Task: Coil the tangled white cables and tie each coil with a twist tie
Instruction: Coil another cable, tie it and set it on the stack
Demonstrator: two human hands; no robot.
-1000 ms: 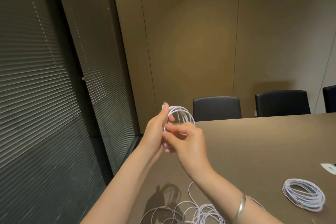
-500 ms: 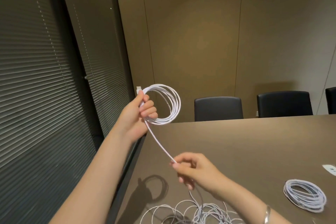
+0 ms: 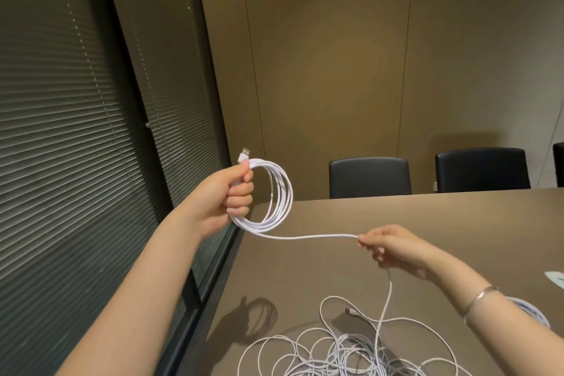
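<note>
Gripping a half-made coil (image 3: 276, 192) of white cable, the left hand (image 3: 227, 195) is raised off the near-left corner of the desk (image 3: 457, 223), fingers curled round the bundled loops. A USB plug (image 3: 244, 156) sticks up just above the thumb. The loops hang to the right of that fist, several turns lying close together, upright in the air rather than resting on anything.

From the bottom of the coil a single strand (image 3: 311, 236) runs nearly level across to the right hand (image 3: 393, 249), which pinches it between thumb and fingertips, the other fingers loosely curled below. A thin bracelet (image 3: 479, 296) sits on that wrist. Past the pinch the cable drops down to the desk and joins the tangled cables (image 3: 345, 351), a loose heap of white loops spread along the near edge, directly beneath and between the two arms. One small connector end (image 3: 348, 311) lies on the desk just beyond the heap.

No container is anywhere on the desk. Behind the right forearm, a finished coil (image 3: 531, 310) lies flat, mostly hidden; I cannot tell whether it is tied. A pale flat object (image 3: 556, 278) shows at the right edge. Two black chairs (image 3: 369, 177) stand along the far side, against a tan wall, with closed blinds (image 3: 61, 162) to the left.
</note>
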